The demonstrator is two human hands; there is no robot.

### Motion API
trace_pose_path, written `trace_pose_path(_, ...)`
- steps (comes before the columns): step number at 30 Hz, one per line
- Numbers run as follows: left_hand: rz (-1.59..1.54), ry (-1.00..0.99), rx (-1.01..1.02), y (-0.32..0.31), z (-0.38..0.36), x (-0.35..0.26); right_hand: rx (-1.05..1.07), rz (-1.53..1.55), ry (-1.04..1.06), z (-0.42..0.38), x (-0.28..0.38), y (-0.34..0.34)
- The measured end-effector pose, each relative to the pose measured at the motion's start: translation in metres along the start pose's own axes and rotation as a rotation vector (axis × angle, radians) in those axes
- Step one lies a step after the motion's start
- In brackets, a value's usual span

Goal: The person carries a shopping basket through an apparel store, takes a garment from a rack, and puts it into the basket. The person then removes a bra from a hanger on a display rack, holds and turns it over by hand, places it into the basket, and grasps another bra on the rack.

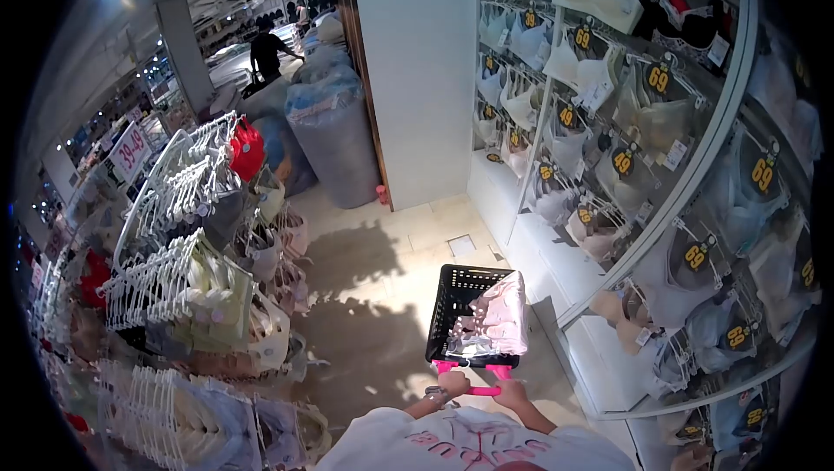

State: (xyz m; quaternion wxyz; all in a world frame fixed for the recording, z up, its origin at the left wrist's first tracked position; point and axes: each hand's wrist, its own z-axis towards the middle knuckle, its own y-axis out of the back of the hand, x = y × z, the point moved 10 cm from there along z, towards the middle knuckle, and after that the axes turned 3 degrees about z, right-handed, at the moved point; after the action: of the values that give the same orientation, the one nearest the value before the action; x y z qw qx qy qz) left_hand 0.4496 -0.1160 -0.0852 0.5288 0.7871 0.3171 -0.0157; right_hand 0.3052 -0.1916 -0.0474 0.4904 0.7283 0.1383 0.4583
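Note:
Both hands are on the pink handle [483, 391] of a black shopping basket [440, 319], low in the middle of the view. My left hand [453, 383], with a watch on its wrist, is closed on the handle's left side. On the right side, my right hand [512, 394] is closed round the same handle. Pale pink garments [503, 313] lie in the basket, mostly along its right side, with some clear hangers [473, 348] near the handle.
Racks of hanging bras [208, 288] line the left. A wall display of bras [622, 162] with price tags stands at right. A white column [417, 80] and a large wrapped bundle [334, 141] are ahead. Farther back is a person in dark clothes [268, 52].

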Motion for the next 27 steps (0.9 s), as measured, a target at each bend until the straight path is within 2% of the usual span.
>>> trace_pose_path(4,-0.082,0.072,-0.196,0.077,0.031,0.029,0.058,-0.083,-0.097,0.062,0.010,0.000)
trace_pose_path(6,-0.087,0.051,-0.230,0.102,0.048,0.040,-0.101,-0.023,-0.019,0.083,0.025,0.015)
trace_pose_path(7,-0.080,0.051,-0.242,0.109,0.060,0.047,-0.064,-0.041,-0.061,0.090,0.044,0.032)
trace_pose_path(10,-0.194,0.010,-0.361,0.154,0.071,0.052,-0.191,-0.027,-0.090,0.110,0.045,0.035)
trace_pose_path(11,-0.260,0.055,-0.407,0.165,0.076,0.058,-0.215,-0.012,-0.080,0.116,0.048,0.037)
trace_pose_path(12,-0.254,0.090,-0.415,0.176,0.078,0.059,-0.237,0.001,-0.067,0.123,0.052,0.039)
trace_pose_path(17,-0.247,0.015,-0.413,0.199,0.106,0.060,-0.383,-0.007,-0.025,0.145,0.050,0.042)
trace_pose_path(20,-0.214,-0.007,-0.384,0.210,0.127,0.057,-0.413,0.023,-0.081,0.159,0.035,0.041)
trace_pose_path(24,-0.236,-0.028,-0.324,0.227,0.158,0.050,-0.539,-0.023,-0.036,0.182,0.031,0.059)
trace_pose_path(27,-0.226,-0.075,-0.286,0.234,0.192,0.042,-0.457,-0.033,-0.131,0.204,0.016,0.064)
